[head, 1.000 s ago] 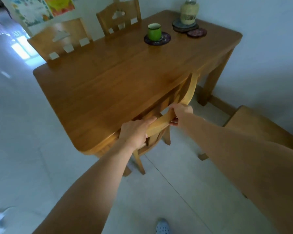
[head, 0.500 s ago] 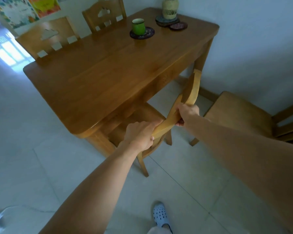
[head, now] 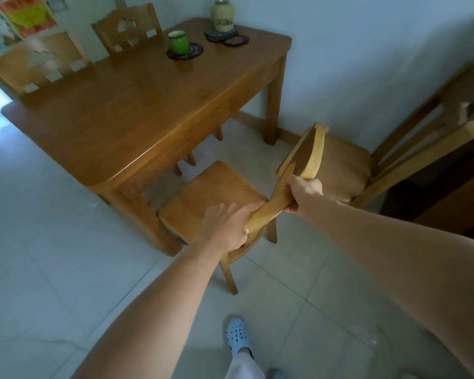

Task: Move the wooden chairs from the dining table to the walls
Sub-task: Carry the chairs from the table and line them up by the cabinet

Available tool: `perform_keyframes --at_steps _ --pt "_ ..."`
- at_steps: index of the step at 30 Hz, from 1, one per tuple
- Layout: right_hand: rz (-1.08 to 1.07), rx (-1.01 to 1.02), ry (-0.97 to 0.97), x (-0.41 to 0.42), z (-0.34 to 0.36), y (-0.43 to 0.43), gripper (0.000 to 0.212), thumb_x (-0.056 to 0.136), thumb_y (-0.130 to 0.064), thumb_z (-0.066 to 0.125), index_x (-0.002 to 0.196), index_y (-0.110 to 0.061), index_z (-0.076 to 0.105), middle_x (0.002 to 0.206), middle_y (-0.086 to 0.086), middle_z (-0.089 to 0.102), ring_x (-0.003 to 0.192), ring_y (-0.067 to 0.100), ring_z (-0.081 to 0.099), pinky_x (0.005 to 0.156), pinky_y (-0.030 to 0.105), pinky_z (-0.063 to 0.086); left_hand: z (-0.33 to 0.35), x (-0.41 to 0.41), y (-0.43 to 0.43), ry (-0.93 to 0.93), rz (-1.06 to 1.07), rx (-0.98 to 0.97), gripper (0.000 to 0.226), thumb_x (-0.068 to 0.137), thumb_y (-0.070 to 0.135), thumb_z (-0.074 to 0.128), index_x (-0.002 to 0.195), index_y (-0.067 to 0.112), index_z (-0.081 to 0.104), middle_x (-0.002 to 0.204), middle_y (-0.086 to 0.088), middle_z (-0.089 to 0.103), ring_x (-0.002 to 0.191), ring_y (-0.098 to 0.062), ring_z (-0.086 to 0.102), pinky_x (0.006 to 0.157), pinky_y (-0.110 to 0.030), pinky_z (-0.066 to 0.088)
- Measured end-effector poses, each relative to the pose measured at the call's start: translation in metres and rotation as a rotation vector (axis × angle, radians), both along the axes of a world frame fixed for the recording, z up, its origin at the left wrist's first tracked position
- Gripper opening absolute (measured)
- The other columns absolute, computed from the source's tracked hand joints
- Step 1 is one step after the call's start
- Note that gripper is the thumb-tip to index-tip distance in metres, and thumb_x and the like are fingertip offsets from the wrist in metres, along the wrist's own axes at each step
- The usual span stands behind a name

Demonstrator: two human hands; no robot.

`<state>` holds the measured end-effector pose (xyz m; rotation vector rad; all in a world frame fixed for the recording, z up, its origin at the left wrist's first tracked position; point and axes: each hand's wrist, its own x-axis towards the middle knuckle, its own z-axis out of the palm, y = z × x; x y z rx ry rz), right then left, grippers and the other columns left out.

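Note:
A wooden chair (head: 211, 195) stands on the tiles just off the near corner of the dining table (head: 121, 116), its whole seat in view. My left hand (head: 225, 228) grips the near end of its curved backrest and my right hand (head: 303, 192) grips the rail further along. Another wooden chair (head: 348, 165) stands against the right-hand wall, close behind the held backrest. Two more chairs, one at the far left (head: 36, 64) and one beside it (head: 127, 28), are pushed in at the table's far side.
On the table are a green mug (head: 179, 41) on a dark coaster and a pale jar (head: 222, 15) near the wall. Dark furniture (head: 449, 192) fills the right edge. My light blue shoe (head: 238, 336) is on the tiled floor below the chair.
The held chair has come out from under the table toward me and to the right; its seat, hidden before, is now fully exposed. Both hands keep their grip on the backrest.

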<state>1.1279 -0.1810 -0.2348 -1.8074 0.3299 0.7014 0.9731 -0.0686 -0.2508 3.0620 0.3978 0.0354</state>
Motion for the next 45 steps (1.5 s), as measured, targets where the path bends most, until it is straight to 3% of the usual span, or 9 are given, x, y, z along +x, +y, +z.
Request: perform_keyframes --at_steps 10,16,21,23,27,33,39,42,45 --pt "-0.087 0.029 0.004 -0.06 0.006 -0.087 0.04 0.079 -0.015 0.061 0.117 -0.003 0.052 0.107 0.023 0.067 0.083 0.033 0.071 0.06 0.041 0.059 0.024 -0.052 -0.083 0.115 -0.072 -0.086 0.073 0.086 0.027 0.062 0.143 0.052 0.024 0.114 -0.002 0.07 0.102 -0.034 0.064 0.073 -0.033 0.045" --pt "-0.139 -0.003 -0.01 -0.098 0.005 -0.112 0.04 0.083 -0.018 0.063 0.117 -0.01 0.043 0.088 0.011 0.059 0.066 0.022 0.065 0.066 0.042 0.061 0.024 -0.084 -0.102 0.097 -0.129 -0.137 0.072 0.086 0.026 0.06 0.142 0.053 0.022 0.116 0.002 0.069 0.103 -0.034 0.063 0.07 -0.03 0.034" --pt "-0.124 0.142 -0.106 -0.137 -0.004 -0.118 0.076 0.077 -0.017 0.075 0.132 -0.037 0.026 0.103 -0.005 0.053 0.088 0.019 0.061 0.056 0.035 0.056 0.015 -0.107 -0.105 -0.056 -0.076 -0.253 0.072 0.083 0.023 0.068 0.141 0.052 0.035 0.116 0.008 0.07 0.101 -0.026 0.066 0.071 -0.028 0.03" --pt "-0.14 0.172 -0.124 -0.145 -0.006 -0.116 0.091 0.078 -0.015 0.074 0.139 -0.047 0.015 0.112 -0.006 0.048 0.091 0.02 0.058 0.051 0.033 0.054 0.012 -0.117 -0.104 -0.124 -0.125 -0.238 0.073 0.078 0.022 0.076 0.139 0.045 0.044 0.107 0.01 0.074 0.091 -0.019 0.07 0.064 -0.023 0.031" --pt "-0.118 0.07 -0.15 -0.14 -0.001 -0.113 0.105 0.081 -0.012 0.07 0.147 -0.046 -0.004 0.12 0.0 0.04 0.081 0.019 0.057 0.036 0.022 0.048 0.01 -0.126 -0.099 -0.128 -0.256 -0.222 0.077 0.08 0.015 0.073 0.144 0.042 0.039 0.108 0.01 0.07 0.089 -0.016 0.066 0.057 -0.022 0.031" --pt "-0.147 -0.028 -0.164 -0.147 0.0 -0.122 0.098 0.079 -0.009 0.065 0.144 -0.041 -0.001 0.096 0.0 0.047 0.076 0.024 0.06 0.057 0.033 0.055 0.016 -0.135 -0.112 -0.12 -0.283 -0.271 0.069 0.084 0.018 0.071 0.142 0.041 0.043 0.112 0.012 0.07 0.091 -0.014 0.067 0.054 -0.009 0.014" --pt "-0.175 -0.08 -0.211 -0.167 -0.002 -0.17 0.093 0.078 -0.006 0.065 0.143 -0.037 0.007 0.107 0.005 0.047 0.078 0.021 0.054 0.07 0.043 0.059 0.013 -0.149 -0.157 -0.134 -0.336 -0.345 0.077 0.079 0.015 0.074 0.142 0.041 0.038 0.111 0.008 0.072 0.09 -0.021 0.07 0.062 -0.023 0.043" --pt "-0.194 -0.092 -0.218 -0.18 -0.001 -0.197 0.093 0.078 -0.006 0.064 0.145 -0.037 0.007 0.113 0.006 0.048 0.076 0.018 0.051 0.062 0.037 0.055 0.011 -0.158 -0.183 -0.109 -0.329 -0.395 0.078 0.08 0.013 0.071 0.145 0.037 0.035 0.116 0.004 0.07 0.096 -0.026 0.069 0.075 -0.032 0.055" --pt "-0.215 -0.079 -0.207 -0.196 0.0 -0.227 0.096 0.077 -0.005 0.063 0.147 -0.038 0.006 0.115 0.007 0.049 0.079 0.021 0.054 0.055 0.031 0.048 0.009 -0.17 -0.211 -0.079 -0.349 -0.438 0.077 0.078 0.009 0.068 0.144 0.034 0.038 0.119 0.001 0.069 0.102 -0.028 0.066 0.084 -0.04 0.054"
